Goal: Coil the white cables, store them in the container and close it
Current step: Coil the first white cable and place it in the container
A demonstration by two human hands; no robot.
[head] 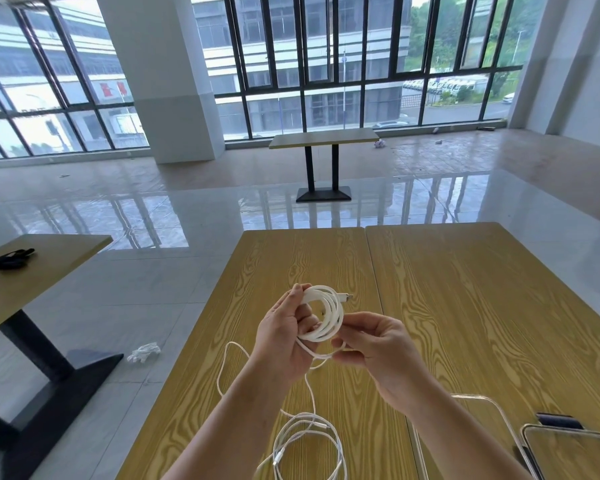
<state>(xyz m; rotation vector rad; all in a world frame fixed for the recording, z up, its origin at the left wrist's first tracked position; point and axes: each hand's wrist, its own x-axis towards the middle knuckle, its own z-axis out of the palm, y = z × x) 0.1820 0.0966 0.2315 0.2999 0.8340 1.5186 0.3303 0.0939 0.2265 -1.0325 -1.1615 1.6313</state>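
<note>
Big open room with a glossy tiled floor (187, 209), a white pillar (167, 77) and a wall of dark-framed windows (326, 64) at the far end; there's red writing on the building outside on the left, too blurry to read. A small pedestal table (323, 137) stands far off by the glass, and another one (32, 271) on the left has a dark object (11, 259) on it that I can't make out. Crumpled white stuff (144, 352) lies on the floor near that table's base.

Right up close are two wood-grain tables pushed together, so basically one tabletop (465, 306). At the near right sits a clear plastic container (482, 420), with its clear lid (568, 452) just beside it on the right.

Left hand (284, 341) grips a coiled white cable (323, 317) above the tabletop, fingers curled through the loops. Right hand (374, 344) pinches the strand running off the coil. The cable's plug (347, 296) pokes out at the far right of the coil. More loose white cable (309, 434) lies tangled on the tabletop near the edge, below the hands.
</note>
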